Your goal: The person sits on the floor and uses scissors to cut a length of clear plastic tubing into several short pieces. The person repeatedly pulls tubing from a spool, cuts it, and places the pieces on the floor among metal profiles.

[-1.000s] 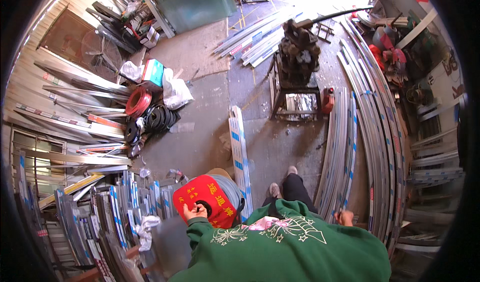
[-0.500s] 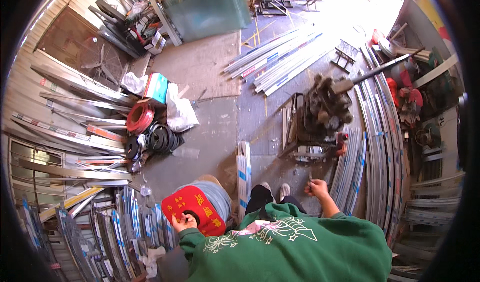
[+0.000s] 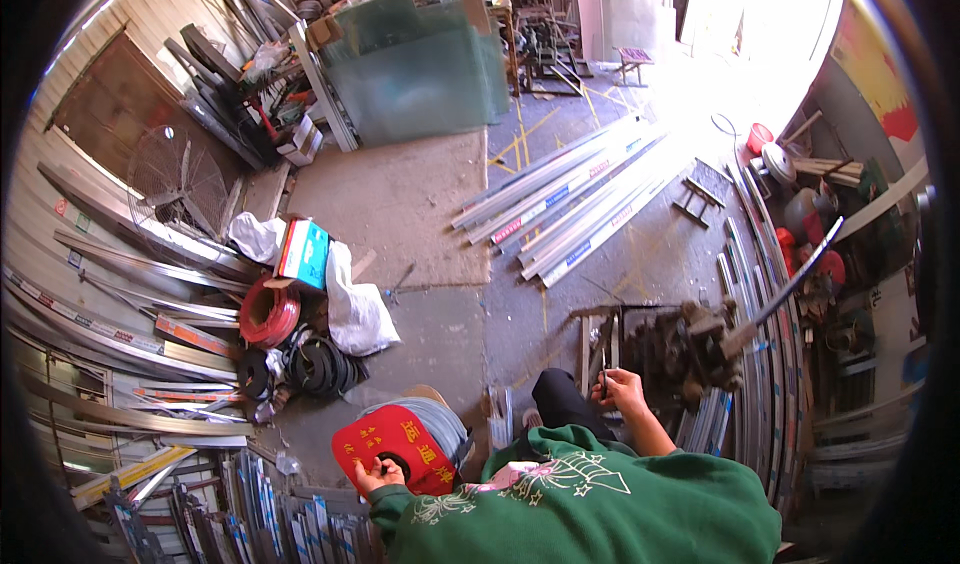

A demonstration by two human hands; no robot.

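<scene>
At the lower left I carry a spool with a red end face (image 3: 425,454) bearing yellow lettering, wound with pale grey strand (image 3: 440,419). My left hand (image 3: 380,476) is closed on it, fingers hooked at the dark centre hole. Out ahead on the right, my right hand (image 3: 624,394) is closed around a slim dark tool (image 3: 604,356) that points up; its exact kind is hard to make out. Just beyond that hand stands a greasy dark machine (image 3: 680,354) with a long lever (image 3: 795,284).
Long metal profiles (image 3: 560,204) lie across the floor ahead. Beside a white sack (image 3: 358,309) are a red coil (image 3: 268,312) and black coils (image 3: 322,364). Glass sheets (image 3: 410,74) lean at the back; more profiles line both sides. A small metal frame (image 3: 697,202) sits farther right.
The floor, machine and profiles sit lower in view, nearer to me. My right hand is now up beside the machine with its tool showing. The spool stays in my left hand.
</scene>
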